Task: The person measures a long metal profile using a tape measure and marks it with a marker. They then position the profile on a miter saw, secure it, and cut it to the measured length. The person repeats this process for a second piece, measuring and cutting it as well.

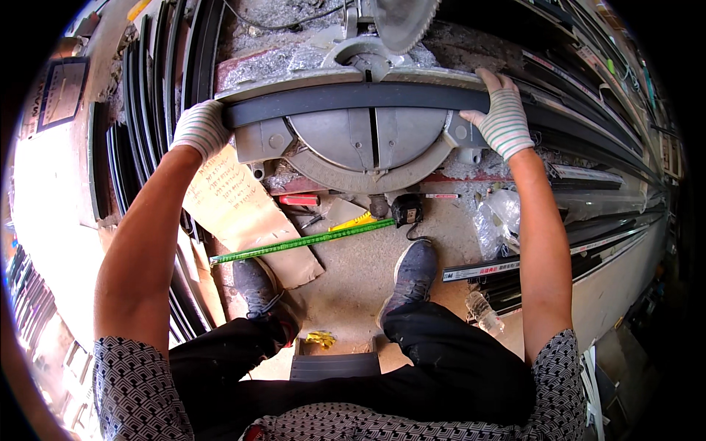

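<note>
A long dark grey metal profile [331, 100] lies across a miter saw's round grey table [327, 136], along the fence. My left hand [200, 131], in a white striped glove, is closed round the profile's left end. My right hand [505, 121], gloved alike, grips it near the fence's right end, thumb on the near side and fingers reaching over the fence. Behind the fence, the toothed saw blade [403, 23] is raised above the profile. The profile covers part of the table's dark slot [373, 140].
Metal profiles stack at left [143, 95] and right [581, 110]. Between saw and shoes lie a tape measure [407, 210] with its green blade [309, 241] drawn out, handwritten cardboard [239, 220] and a red tool [299, 199]. A plastic bottle [484, 312] lies right.
</note>
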Demonstrator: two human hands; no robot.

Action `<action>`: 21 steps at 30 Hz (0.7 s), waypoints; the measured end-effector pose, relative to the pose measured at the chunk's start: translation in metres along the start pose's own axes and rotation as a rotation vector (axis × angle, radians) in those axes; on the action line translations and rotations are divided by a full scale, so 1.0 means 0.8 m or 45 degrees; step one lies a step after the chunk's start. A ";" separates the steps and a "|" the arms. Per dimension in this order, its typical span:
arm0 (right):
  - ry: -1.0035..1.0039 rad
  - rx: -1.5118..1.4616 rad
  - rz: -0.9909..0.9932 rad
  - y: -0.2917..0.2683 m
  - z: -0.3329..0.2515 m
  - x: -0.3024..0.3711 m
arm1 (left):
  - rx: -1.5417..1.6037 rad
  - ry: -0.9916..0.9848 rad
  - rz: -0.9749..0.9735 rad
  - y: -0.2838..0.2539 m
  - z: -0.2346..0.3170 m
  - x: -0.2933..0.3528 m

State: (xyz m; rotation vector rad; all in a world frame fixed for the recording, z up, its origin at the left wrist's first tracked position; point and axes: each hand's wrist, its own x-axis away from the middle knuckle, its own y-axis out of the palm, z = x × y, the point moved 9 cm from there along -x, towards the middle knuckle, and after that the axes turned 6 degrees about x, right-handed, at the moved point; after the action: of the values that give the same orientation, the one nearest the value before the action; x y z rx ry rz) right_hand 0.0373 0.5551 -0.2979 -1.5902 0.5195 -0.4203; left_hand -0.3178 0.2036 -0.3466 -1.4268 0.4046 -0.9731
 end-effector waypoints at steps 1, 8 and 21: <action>0.001 -0.007 -0.002 0.000 0.000 0.000 | -0.003 -0.004 -0.002 0.002 -0.004 0.000; 0.012 -0.005 0.001 0.001 0.003 0.001 | -0.050 -0.015 -0.030 -0.009 0.012 0.004; -0.007 0.007 0.033 -0.003 -0.002 0.000 | 0.003 0.077 0.040 0.001 0.003 -0.001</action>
State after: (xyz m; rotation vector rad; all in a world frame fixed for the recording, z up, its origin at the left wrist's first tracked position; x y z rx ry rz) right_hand 0.0370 0.5541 -0.2958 -1.5775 0.5338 -0.3968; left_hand -0.3160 0.2057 -0.3474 -1.3874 0.4689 -0.9930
